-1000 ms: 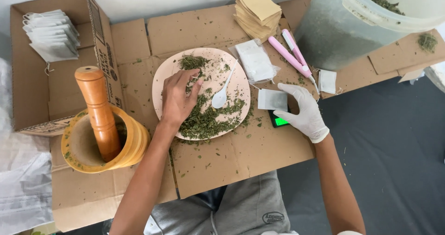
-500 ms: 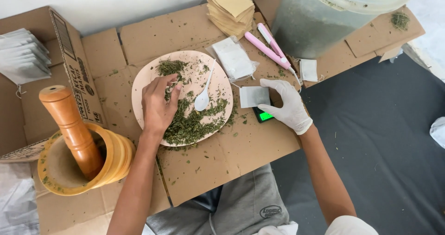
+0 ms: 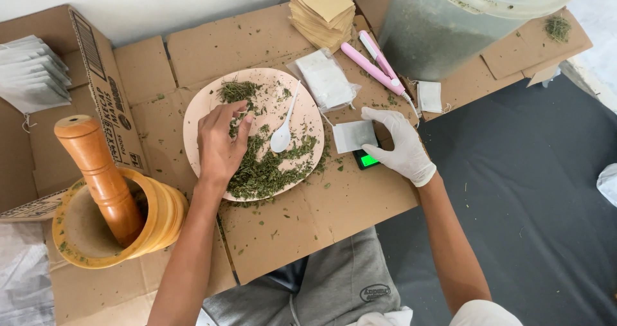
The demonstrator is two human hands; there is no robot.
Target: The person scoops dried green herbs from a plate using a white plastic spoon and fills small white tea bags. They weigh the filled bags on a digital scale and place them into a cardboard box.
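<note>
Two hands over flattened cardboard (image 3: 302, 229): bare left hand (image 3: 220, 143) pinching light, crumbly dried herb (image 3: 267, 168) on pink plate (image 3: 193, 133) at centre, best gathered in small fingertip pinches; gloved right hand (image 3: 398, 147), fingers together, steadying limp white sachet (image 3: 353, 135) over scale (image 3: 367, 160).

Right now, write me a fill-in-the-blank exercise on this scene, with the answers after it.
1. The left hand rests on the dried herbs on the round ____.
2. The right hand, by the small sachet, wears a white ____.
3. A white ____ lies on the herbs beside the left hand.
4. The wooden pestle stands in the yellow ____.

Missing words: plate; glove; spoon; mortar
</note>
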